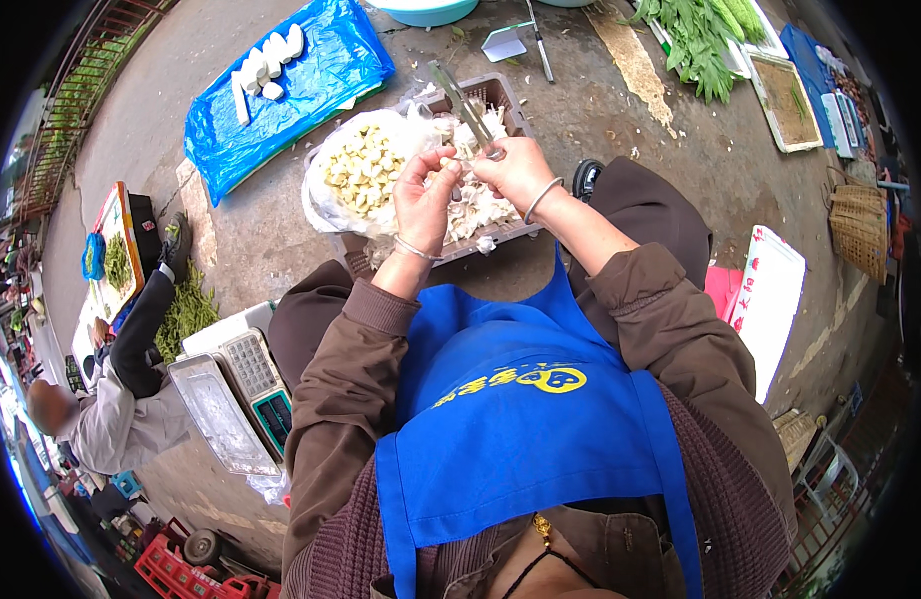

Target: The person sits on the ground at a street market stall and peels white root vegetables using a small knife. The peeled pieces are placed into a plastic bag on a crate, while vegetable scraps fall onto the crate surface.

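My left hand (pixel 427 196) pinches a small garlic clove (pixel 448 162) between thumb and fingertips, over a brown plastic crate (pixel 517 112). Close beside it, my right hand (pixel 514 171) grips a long metal tool (pixel 463 101), maybe a knife or tongs, which points up and to the left; its exact kind is unclear. Peeled garlic cloves (pixel 363 168) fill a white plastic bag (pixel 322 210) on the left of the crate. Garlic skins and bulbs (pixel 479 206) lie in the crate beneath both hands.
White pieces of vegetable lie on a blue plastic sheet (pixel 318 71) at upper left. An electronic scale (pixel 232 415) stands at my left, near a seated person (pixel 124 419). Leafy greens (pixel 692 49) are at upper right; a white foam board (pixel 771 299) and wicker basket (pixel 857 228) are at right.
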Available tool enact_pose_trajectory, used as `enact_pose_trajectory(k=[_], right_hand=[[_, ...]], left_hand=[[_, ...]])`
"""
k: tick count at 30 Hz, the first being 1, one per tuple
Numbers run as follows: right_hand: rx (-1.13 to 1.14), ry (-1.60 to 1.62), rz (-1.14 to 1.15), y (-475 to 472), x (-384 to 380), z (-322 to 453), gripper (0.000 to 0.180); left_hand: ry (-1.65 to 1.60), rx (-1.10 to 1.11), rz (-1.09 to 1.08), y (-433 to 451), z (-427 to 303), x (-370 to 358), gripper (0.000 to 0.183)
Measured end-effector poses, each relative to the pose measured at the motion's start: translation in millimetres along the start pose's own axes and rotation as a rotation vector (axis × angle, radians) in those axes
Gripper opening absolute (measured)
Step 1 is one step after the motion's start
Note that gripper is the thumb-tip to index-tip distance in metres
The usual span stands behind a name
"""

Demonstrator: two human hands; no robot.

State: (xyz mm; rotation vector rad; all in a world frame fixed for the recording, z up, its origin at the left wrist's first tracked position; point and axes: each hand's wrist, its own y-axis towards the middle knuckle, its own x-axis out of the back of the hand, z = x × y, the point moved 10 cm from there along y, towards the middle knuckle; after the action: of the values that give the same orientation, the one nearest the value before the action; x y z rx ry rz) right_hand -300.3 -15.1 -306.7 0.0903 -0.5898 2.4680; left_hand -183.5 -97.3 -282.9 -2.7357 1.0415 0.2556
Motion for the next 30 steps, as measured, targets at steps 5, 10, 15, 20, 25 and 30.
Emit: enact_pose_trajectory(k=[5,10,15,20,25,30], right_hand=[[0.086,-0.360,-0.149,2,13,11,0.028],[0.101,-0.460,-0.217,6,23,4,0.021],[0.039,-0.145,-0.108,10,10,-14,0.014],[-0.174,0.510,0.160,0,-14,-10,0.017],[-0.182,0.596,0.316,-10,-29,5,0.026],[-0.031,0.459,0.213,-6,-18,12,0.025]], left_hand=[[0.084,-0.082,-0.086,-2,-5,7,0.019],[0.084,-0.196,-0.122,13,-32,27,0.020],[0.250,-0.117,-0.014,11,-18,12,0.020],[0.380,-0.207,0.022,8,-23,6,0.020],[0.431,-0.255,0.069,4,-31,-3,0.017],[0.548,-0.218,0.095,2,-41,-10,0.013]])
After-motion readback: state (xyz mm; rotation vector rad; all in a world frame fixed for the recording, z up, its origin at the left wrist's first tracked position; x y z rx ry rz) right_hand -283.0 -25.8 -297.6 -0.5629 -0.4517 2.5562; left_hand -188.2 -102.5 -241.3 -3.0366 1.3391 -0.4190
